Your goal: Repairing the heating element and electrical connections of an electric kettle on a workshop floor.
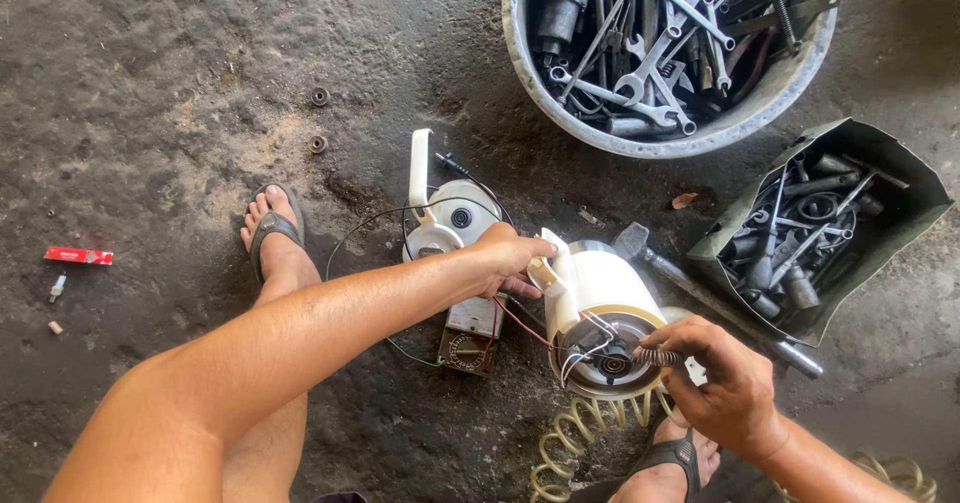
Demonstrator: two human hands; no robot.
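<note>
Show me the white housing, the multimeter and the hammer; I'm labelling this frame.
white housing [610, 288], head view, on its curved side wall.
multimeter [470, 341], head view, on its dial face.
hammer [632, 240], head view, on its metal head.

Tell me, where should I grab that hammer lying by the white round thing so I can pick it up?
Grab the hammer by the bare middle of its long handle, coming from above. It lies flat on the ground, slanting between the white cylinder and the dark tray of sockets. Its head sits tight against the cylinder, and the far end runs under the tray's corner, so the middle is probably the freest part.
</note>
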